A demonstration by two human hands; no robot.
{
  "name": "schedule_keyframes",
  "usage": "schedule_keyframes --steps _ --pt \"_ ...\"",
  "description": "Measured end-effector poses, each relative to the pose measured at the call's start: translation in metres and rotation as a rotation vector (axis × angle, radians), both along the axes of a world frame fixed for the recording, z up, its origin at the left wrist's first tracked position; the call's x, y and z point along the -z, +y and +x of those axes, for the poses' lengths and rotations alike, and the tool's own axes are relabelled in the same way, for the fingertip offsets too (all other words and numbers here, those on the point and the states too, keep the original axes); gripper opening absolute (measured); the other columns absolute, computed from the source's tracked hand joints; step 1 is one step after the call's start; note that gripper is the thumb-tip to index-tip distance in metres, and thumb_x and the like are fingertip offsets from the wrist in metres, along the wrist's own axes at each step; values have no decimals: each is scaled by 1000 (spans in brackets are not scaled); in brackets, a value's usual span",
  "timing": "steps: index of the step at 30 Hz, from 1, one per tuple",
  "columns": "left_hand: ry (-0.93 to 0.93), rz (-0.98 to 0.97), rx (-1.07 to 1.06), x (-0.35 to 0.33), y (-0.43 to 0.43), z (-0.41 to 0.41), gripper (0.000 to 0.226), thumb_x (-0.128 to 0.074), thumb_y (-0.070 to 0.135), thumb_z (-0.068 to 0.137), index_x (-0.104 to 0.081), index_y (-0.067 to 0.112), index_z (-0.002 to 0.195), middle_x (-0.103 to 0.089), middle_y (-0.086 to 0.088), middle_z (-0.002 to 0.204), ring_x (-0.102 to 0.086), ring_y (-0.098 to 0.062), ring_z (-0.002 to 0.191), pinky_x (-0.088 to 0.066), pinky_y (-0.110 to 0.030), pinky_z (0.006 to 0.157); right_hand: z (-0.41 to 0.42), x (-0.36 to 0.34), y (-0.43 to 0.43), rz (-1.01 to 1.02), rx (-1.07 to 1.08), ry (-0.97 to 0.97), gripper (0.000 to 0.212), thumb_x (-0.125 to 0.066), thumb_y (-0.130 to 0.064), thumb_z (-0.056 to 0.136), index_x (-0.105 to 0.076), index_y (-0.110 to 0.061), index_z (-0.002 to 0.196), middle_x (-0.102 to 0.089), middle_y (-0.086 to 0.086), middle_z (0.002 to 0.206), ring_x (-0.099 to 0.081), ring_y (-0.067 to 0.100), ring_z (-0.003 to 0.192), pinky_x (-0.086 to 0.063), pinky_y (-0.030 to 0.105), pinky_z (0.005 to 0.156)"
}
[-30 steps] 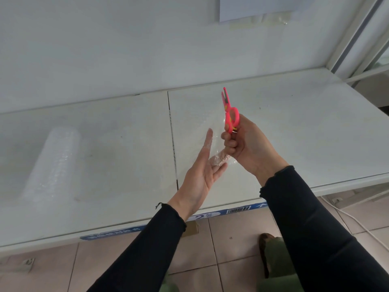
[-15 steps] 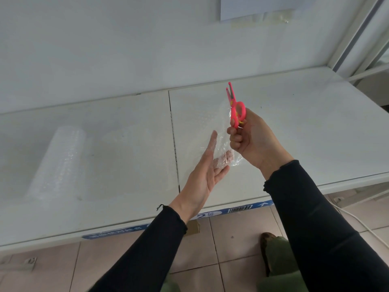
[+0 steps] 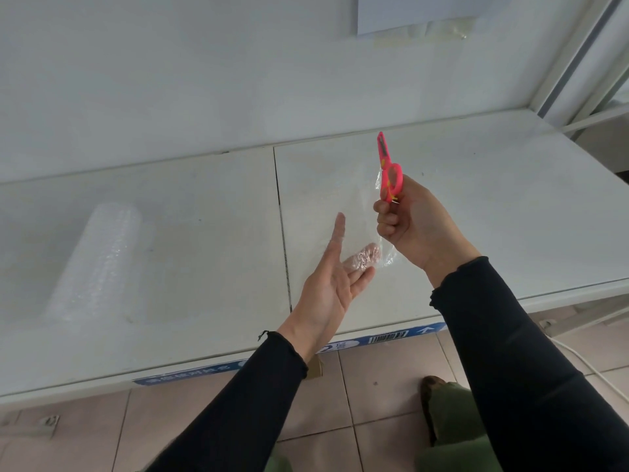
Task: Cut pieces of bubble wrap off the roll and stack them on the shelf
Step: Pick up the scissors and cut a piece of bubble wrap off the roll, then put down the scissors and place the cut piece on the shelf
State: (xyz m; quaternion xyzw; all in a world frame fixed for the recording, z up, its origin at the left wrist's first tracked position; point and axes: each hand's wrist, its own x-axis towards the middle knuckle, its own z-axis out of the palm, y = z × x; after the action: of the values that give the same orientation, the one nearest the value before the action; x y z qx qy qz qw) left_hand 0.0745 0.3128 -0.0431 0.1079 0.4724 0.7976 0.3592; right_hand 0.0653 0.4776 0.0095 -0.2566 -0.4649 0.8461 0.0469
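Nearest me, a blue label strip [image 3: 384, 338] runs along the shelf [image 3: 204, 233] edge; it carries a barcode and an arrow, and its white lettering is too blurred to read. Above the shelf, my left hand [image 3: 332, 284] is spread flat, palm up, under a clear piece of bubble wrap [image 3: 343, 212]. My right hand [image 3: 413, 226] is clenched around pink scissors [image 3: 389, 173], blades closed and pointing up, pinching the wrap's edge too. The bubble wrap roll [image 3: 97, 264] lies far left on the shelf.
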Motion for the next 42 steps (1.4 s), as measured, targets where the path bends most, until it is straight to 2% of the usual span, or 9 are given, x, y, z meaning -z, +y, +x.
schedule_keyframes --steps 6,12,17,22,26,30,34,38,42 --pt "-198 -14 -125 -7 7 1 55 -38 60 101 -39 41 153 -56 -10 148 -54 -23 137 -48 -45 110 3 -5 5 69 -5 -24 43 -59 -54 93 -48 -21 69 -45 0 64 -28 13 53 -29 23 51" --pt "468 -642 -83 -18 2 17 64 -51 69 93 -51 34 147 -54 19 147 -51 4 131 -41 -25 109 8 1 2 164 -72 -70 37 -64 -52 90 -54 -21 73 -52 -1 67 -37 12 53 -36 23 50" --pt "857 -789 -372 -27 -30 10 51 -53 65 94 -77 22 78 -76 4 75 -72 -12 69 -59 -39 74 14 1 -2 479 -60 -46 30 -63 -45 90 -57 -16 83 -60 -1 75 -43 14 63 -36 27 58" --pt "641 -646 -521 -28 -42 -24 20 -63 40 98 -69 24 107 -70 8 95 -63 -4 86 -45 -12 73 18 7 -17 1280 -26 62 33 -70 -47 85 -58 -17 81 -59 -13 76 -45 12 67 -35 30 56" --pt "281 -450 -477 -14 -44 -49 43 -70 42 93 -58 19 127 -70 -6 109 -69 -15 90 -56 -27 79 19 20 -40 1766 -111 159 27 -75 -47 80 -69 -22 85 -64 -6 90 -49 19 90 -41 34 68" --pt "240 -484 -487 6 -49 -58 24 -73 7 92 -57 2 109 -64 -17 93 -67 -16 69 -56 -21 64 23 45 -61 1784 -288 33 28 -69 -50 84 -67 -22 89 -60 -4 93 -47 17 90 -33 30 71" --pt "402 -784 -375 24 -57 -63 25 -80 18 86 -58 11 95 -65 -7 86 -64 -15 68 -52 -26 63 26 64 -67 1738 -433 -66 32 -66 -52 88 -68 -21 96 -60 -1 96 -50 20 96 -33 30 70" --pt "688 -1075 -338 29 -61 -68 31 -81 41 81 -62 18 90 -64 4 86 -59 -19 87 -45 -31 75 29 68 -67 1776 -452 -34 31 -65 -50 89 -69 -22 101 -60 -2 105 -48 19 99 -38 30 76" --pt "897 -1351 -287 32 -55 -69 42 -76 46 84 -62 16 110 -52 -7 121 -42 -32 117 -32 -30 88 34 62 -54 1680 -366 44 18 -68 -39 89 -72 -23 97 -64 -3 105 -51 19 96 -41 32 76"
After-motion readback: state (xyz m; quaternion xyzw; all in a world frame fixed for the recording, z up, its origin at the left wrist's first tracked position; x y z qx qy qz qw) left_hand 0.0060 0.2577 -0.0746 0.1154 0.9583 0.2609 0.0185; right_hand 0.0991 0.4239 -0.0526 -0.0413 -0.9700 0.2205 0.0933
